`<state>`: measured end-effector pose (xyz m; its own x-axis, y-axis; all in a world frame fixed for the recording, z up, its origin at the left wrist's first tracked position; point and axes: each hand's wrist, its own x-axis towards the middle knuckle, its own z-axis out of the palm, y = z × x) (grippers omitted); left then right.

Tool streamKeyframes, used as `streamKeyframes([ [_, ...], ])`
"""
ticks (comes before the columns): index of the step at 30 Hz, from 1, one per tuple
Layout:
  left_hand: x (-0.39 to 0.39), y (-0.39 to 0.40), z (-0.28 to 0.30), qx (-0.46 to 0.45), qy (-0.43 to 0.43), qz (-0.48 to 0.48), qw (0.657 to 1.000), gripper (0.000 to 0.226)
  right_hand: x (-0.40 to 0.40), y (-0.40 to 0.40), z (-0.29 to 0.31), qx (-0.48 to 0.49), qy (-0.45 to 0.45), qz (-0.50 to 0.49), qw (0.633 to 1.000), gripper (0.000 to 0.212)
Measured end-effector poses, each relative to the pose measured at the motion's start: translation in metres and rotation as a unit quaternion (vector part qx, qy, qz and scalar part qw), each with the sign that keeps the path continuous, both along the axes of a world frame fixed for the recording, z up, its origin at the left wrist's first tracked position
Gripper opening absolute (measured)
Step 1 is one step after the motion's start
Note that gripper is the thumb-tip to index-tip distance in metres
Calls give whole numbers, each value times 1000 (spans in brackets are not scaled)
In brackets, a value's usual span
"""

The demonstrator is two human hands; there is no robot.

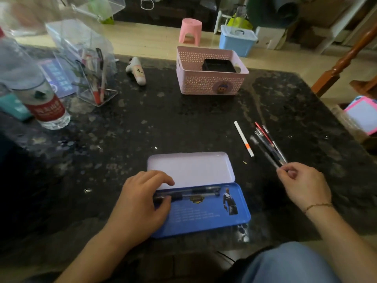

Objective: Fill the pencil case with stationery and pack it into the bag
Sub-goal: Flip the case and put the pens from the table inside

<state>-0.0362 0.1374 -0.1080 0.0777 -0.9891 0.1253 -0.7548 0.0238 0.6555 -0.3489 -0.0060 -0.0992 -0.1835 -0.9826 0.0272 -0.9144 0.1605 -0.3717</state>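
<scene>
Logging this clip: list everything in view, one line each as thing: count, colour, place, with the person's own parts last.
pencil case: one, blue tray with pale lid, open, near centre
pens in case: about two, dark and clear, along the tray's far edge
white pen: one, white with orange band, right of centre
pen bundle: several, dark and red, far right
basket: one, pink, back centre, black box inside
clear holder: one, transparent, back left, holds pens
bottle: one, clear with red label, left
toy figure: one, white, beside holder
table: one, dark speckled
left hand: on the case's left end
right hand: pinching the bundle's near end
</scene>
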Motion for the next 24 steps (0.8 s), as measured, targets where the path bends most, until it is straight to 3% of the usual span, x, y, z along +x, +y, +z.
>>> streamKeyframes([
  [4, 8, 0, -1, 6, 27, -1, 1000, 37, 2, 46, 18, -26, -117, 121, 985, 3],
  [8, 16, -1, -4, 9, 93, 73, 993, 47, 30, 83, 13, -64, -9, 349, 935, 14],
  [11, 14, -1, -5, 4, 88, 61, 994, 36, 55, 88, -8, -84, 58, 437, 893, 18],
  [13, 12, 0, -5, 4, 63, 26, 998, 29, 68, 85, -16, -98, 76, 454, 882, 16],
  [17, 13, -2, -10, 10, 6, -19, 1000, 22, 78, 76, -16, -104, 57, 421, 899, 8],
  [24, 12, -2, -11, 14, -13, -21, 1000, 19, 87, 76, -19, -87, 39, 393, 914, 19],
])
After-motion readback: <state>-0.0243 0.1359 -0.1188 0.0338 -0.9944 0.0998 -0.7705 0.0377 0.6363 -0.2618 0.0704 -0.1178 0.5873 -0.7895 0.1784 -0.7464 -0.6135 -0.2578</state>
